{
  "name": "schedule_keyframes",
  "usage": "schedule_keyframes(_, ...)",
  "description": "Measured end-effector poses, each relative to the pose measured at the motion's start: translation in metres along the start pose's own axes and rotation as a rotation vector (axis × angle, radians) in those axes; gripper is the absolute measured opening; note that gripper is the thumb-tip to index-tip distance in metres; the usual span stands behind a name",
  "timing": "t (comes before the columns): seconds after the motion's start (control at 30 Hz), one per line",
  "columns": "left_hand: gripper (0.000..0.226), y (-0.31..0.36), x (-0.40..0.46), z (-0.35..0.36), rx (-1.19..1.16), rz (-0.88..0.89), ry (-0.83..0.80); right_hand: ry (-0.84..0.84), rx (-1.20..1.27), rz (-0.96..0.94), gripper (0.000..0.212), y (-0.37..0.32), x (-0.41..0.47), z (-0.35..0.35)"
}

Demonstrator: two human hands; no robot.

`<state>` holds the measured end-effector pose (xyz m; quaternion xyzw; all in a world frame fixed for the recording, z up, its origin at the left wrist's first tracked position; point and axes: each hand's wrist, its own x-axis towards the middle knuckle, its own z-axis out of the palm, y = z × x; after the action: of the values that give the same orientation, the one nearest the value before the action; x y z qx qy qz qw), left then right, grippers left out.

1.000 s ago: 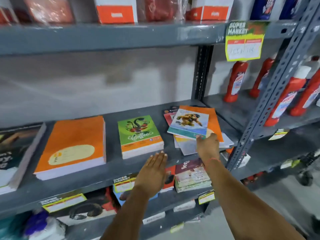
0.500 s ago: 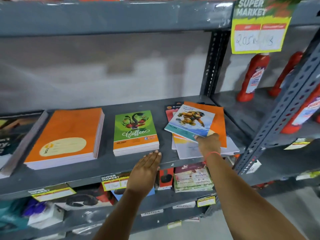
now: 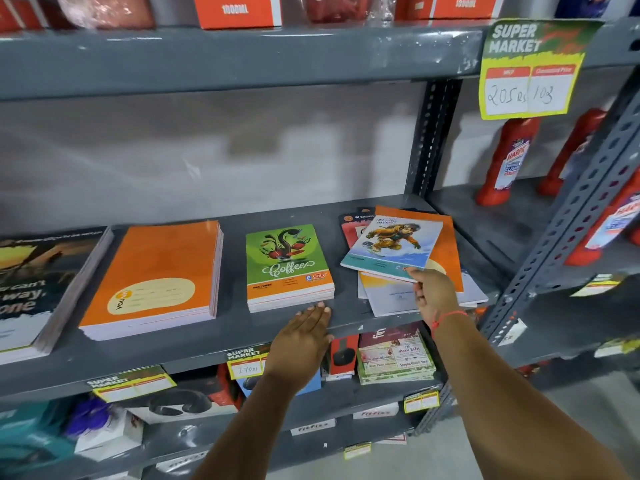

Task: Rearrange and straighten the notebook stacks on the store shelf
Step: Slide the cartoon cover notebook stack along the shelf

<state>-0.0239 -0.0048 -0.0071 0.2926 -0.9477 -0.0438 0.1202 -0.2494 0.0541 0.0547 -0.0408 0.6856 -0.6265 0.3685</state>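
On the grey shelf point(image 3: 221, 337) lie a dark-covered stack point(image 3: 41, 289) at far left, an orange notebook stack point(image 3: 162, 271), a green "Coffee" stack point(image 3: 287, 265), and a messy skewed pile point(image 3: 446, 258) at right. My right hand point(image 3: 433, 292) pinches the front edge of the top notebook with a flying figure on its cover point(image 3: 391, 247), lifted slightly and tilted off the pile. My left hand point(image 3: 304, 341) is flat and holds nothing, its fingertips at the front edge of the Coffee stack.
A perforated grey upright point(image 3: 568, 220) stands just right of the messy pile; another point(image 3: 433, 133) is behind it. Red bottles point(image 3: 509, 157) fill the neighbouring bay. A price tag point(image 3: 530, 67) hangs from the upper shelf. Boxed goods point(image 3: 394, 358) sit on the shelf below.
My right hand has closed on the top notebook's front edge and raised it slightly off the pile. My left hand has stayed at the Coffee stack's front edge. The view has shifted closer.
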Motion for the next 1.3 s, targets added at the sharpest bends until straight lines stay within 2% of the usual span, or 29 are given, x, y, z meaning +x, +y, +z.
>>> schedule_keyframes(0.1,0.07,-0.014,-0.018,-0.007,0.001,-0.083,-0.028,-0.04,0.143,-0.075,0.012,0.002,-0.006,-0.001)
schedule_keyframes(0.2,0.071,-0.034,-0.036,-0.011,0.007,-0.112,-0.035,-0.129,0.274,-0.055,0.009,0.002,-0.013,0.009)
schedule_keyframes(0.27,0.071,-0.047,-0.047,-0.017,-0.007,-0.151,-0.037,-0.22,0.302,-0.041,0.015,0.001,-0.019,0.023)
schedule_keyframes(0.4,0.072,-0.067,-0.064,-0.026,-0.007,-0.236,-0.023,-0.376,0.197,-0.015,0.018,0.0,-0.033,0.053)
schedule_keyframes(0.57,0.073,-0.072,-0.075,-0.033,-0.017,-0.231,-0.066,-0.437,-0.04,0.06,0.02,0.004,-0.037,0.081)
schedule_keyframes(0.63,0.073,-0.073,-0.075,-0.035,-0.03,-0.242,-0.074,-0.434,-0.218,0.051,0.016,0.009,-0.036,0.084)
schedule_keyframes(0.7,0.073,-0.072,-0.075,-0.033,-0.032,-0.271,-0.005,-0.408,-0.421,-0.022,0.008,0.012,-0.037,0.085)
schedule_keyframes(0.83,0.051,-0.067,-0.066,-0.042,-0.349,-0.452,0.16,-0.383,-0.722,-0.247,0.022,0.01,-0.038,0.087)
schedule_keyframes(0.9,0.061,-0.065,-0.055,-0.05,-0.525,-0.541,0.212,-0.397,-0.831,-0.273,0.029,0.01,-0.04,0.088)
schedule_keyframes(0.97,0.075,-0.063,-0.044,-0.055,-0.669,-0.555,0.203,-0.343,-0.904,-0.29,0.029,0.013,-0.042,0.09)
schedule_keyframes(1.07,0.082,-0.062,-0.033,-0.056,-0.783,-0.561,0.153,-0.233,-0.904,-0.395,0.021,0.02,-0.046,0.094)
schedule_keyframes(1.2,0.078,-0.065,-0.033,-0.052,-0.844,-0.551,0.142,-0.153,-0.759,-0.423,0.042,0.032,-0.055,0.102)
schedule_keyframes(1.3,0.073,-0.067,-0.033,-0.047,-0.845,-0.552,0.164,-0.147,-0.807,-0.393,0.052,0.044,-0.059,0.108)
